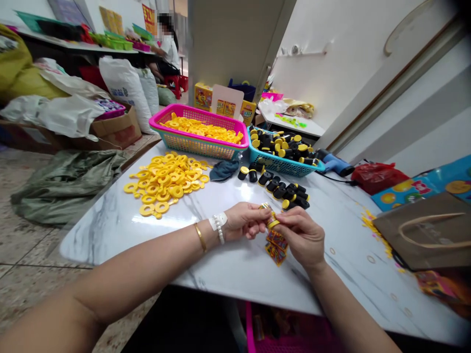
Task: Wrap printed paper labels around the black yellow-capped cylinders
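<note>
Over the front of the marbled table, my left hand (245, 221) and my right hand (304, 236) meet, fingers pinched on a small yellow-rimmed cylinder (273, 222). Fingers cover much of that piece, so its exact kind is unclear. Colourful printed stickers or packets (276, 249) show just below it; whether they lie on the table or hang from the piece I cannot tell. Beyond my hands lie several loose black cylinders with yellow caps (281, 188). A heap of yellow ring-shaped pieces with short handles (165, 179) spreads to the left.
At the back stand a pink-and-teal basket (200, 145) of yellow pieces and a blue basket (285, 164) of capped cylinders. A dark cloth (223, 170) lies before them. A paper bag (429, 230) sits right; a pink basket (250, 326) is below. Another person (169, 51) sits far off.
</note>
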A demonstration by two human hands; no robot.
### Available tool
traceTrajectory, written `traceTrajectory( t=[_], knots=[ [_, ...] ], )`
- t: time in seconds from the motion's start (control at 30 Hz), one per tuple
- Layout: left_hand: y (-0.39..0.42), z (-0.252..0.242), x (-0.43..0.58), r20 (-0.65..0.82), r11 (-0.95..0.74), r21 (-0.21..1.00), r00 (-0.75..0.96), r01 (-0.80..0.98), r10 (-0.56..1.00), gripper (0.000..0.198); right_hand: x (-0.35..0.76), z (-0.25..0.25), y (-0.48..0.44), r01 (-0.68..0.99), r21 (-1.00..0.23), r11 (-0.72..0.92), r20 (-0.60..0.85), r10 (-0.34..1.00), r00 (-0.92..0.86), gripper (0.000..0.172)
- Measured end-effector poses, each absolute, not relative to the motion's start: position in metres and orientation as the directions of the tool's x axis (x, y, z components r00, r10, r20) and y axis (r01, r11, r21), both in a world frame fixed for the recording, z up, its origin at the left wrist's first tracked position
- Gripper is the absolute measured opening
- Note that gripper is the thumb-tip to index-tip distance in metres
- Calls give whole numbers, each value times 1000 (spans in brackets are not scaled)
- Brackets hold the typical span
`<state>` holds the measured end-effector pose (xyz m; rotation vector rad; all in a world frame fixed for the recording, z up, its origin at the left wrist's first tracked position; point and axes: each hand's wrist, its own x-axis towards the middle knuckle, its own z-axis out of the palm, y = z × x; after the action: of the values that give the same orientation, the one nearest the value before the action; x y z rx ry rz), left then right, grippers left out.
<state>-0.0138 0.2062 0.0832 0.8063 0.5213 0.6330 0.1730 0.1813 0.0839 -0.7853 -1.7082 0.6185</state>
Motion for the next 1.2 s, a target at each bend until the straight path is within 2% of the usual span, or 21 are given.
traceTrajectory(
  t=[0.13,0.2,0.33,0.47,0.6,0.73,0.87,0.93,1.03,1.1,1.2],
  knots=[
    [205,82,-13,-256,530,806,653,-263,713,49,170,84,179,194,-781,593,557,803,-212,21],
    [205,82,-12,-288,550,798,646,-246,707,53,170,85,178,239,-756,610,565,792,-234,19],
    [205,83,-12,-274,564,789,680,-246,680,53,170,85,177,261,-689,677,648,736,-196,12],
    [205,83,-11,-241,483,837,617,-259,749,55,172,81,178,239,-744,624,582,781,-228,19],
    [207,84,-11,-290,520,807,579,-281,762,58,174,79,181,262,-718,645,609,764,-211,7],
    [209,84,-14,-298,533,804,596,-265,746,54,175,80,183,280,-750,599,543,800,-257,22],
    [208,83,-13,-224,481,836,637,-264,738,51,173,80,184,254,-769,587,547,810,-213,6],
    [206,83,-11,-234,454,861,613,-230,754,49,171,79,184,216,-801,558,535,830,-157,3],
    [203,83,-8,-309,428,895,517,-126,798,50,169,78,184,187,-860,475,446,877,-177,6],
    [203,84,-9,-343,431,898,468,-91,814,54,169,80,183,215,-848,485,431,866,-254,13],
    [204,88,-13,-337,512,841,570,-176,749,56,173,86,181,274,-761,589,507,802,-314,17]
  ],
)
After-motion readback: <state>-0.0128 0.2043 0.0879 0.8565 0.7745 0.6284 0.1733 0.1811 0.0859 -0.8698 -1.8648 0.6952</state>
